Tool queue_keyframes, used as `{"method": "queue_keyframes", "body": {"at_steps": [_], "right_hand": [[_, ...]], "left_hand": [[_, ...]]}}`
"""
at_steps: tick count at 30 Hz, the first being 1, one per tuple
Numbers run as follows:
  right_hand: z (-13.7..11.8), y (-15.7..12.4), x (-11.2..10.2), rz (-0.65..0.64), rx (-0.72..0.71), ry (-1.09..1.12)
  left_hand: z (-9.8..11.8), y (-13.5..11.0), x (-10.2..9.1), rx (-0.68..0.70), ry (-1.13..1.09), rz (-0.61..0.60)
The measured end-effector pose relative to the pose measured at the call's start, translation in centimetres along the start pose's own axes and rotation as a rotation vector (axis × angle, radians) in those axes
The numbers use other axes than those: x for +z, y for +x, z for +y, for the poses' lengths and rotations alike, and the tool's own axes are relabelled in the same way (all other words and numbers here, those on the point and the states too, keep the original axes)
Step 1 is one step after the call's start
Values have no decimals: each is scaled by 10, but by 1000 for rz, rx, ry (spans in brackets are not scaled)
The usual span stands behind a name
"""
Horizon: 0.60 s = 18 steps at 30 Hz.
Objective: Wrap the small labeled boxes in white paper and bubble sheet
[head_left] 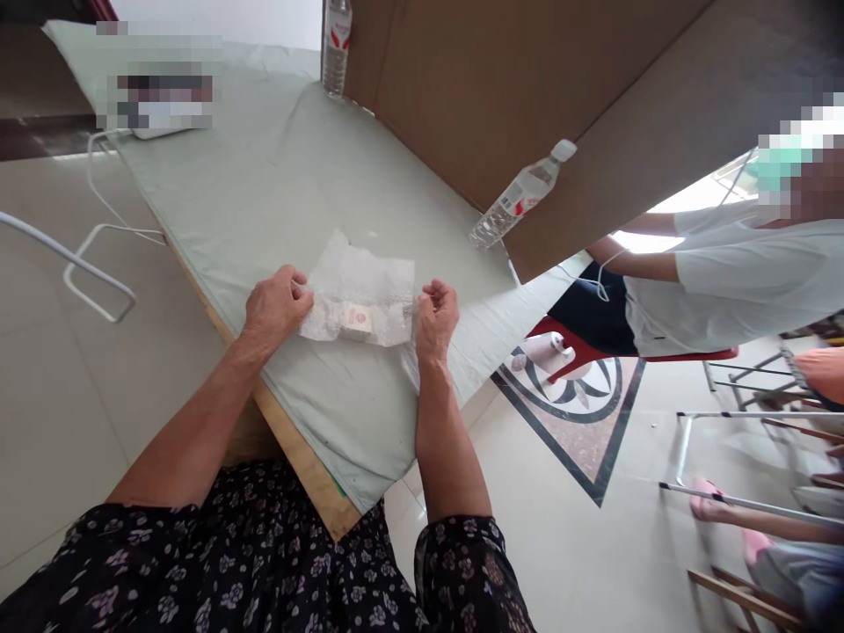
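A sheet of translucent bubble wrap [362, 274] lies on the cloth-covered table in front of me, its lower part folded up. On that fold, near the middle, sits a small whitish box [357, 322] with a reddish print on top. My left hand [275, 303] pinches the wrap's left end between thumb and fingers. At the opposite end, my right hand [437, 318] is closed with curled fingers at the wrap's right edge. Both hands are beside the box, not touching it.
A large cardboard panel [462, 97] stands across the table. One water bottle [520, 198] leans against it; another bottle [336, 48] is at its far end. To the right sits a person in a white shirt [738, 281]. The table's wooden edge [303, 470] is close to my body.
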State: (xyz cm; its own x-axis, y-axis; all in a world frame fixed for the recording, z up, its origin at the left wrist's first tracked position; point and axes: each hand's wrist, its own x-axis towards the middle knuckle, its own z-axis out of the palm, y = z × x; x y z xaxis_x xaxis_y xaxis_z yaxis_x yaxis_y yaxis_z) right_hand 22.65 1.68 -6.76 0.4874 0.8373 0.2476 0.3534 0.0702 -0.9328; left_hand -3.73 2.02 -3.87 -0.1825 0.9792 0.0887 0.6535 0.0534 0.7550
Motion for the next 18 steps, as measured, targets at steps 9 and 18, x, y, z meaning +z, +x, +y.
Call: {"method": "queue_keyframes", "body": {"at_steps": [9,18], "right_hand": [[-34,-31,-8,-475,-231,-102],[-49,-58,-47,-762,-277,-104]], "left_hand": [[48,-28,-5,734,-6,-166],[36,-24,-33,326,133,-540]]}}
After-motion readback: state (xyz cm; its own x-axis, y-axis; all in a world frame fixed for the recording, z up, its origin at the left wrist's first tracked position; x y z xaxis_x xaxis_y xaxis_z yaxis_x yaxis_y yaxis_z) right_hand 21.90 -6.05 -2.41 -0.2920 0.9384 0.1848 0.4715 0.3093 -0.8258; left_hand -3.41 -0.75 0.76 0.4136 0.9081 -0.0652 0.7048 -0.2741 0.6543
